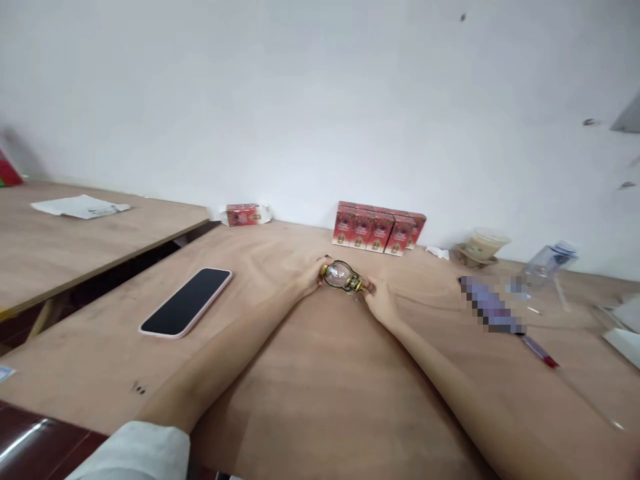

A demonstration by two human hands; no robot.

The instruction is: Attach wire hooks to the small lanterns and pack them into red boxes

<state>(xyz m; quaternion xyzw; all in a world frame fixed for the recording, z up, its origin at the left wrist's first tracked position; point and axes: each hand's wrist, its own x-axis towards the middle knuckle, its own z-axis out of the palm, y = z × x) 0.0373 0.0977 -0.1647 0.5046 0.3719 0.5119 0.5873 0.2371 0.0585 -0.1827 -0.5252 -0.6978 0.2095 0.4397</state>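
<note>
Between my two hands is a small gold-coloured lantern (pixel 340 276) with a clear, rounded middle, lying on its side above the wooden table (pixel 300 387). My left hand (pixel 311 277) is closed on its left end. At the other end, the fingers of my right hand (pixel 376 295) grip the narrow gold tip. Parts of the fingers on both hands are hidden. Just beyond the lantern stand several red printed boxes (pixel 373 230), packed side by side near the wall.
A phone (pixel 187 303) lies left of my forearm. Another red box (pixel 244 215) rests by the wall. On the right are a drink cup (pixel 485 245), a clear bottle (pixel 550 261), a blurred-out purple item (pixel 493 307) and a pen (pixel 541 351). A gap separates the left table (pixel 125 233).
</note>
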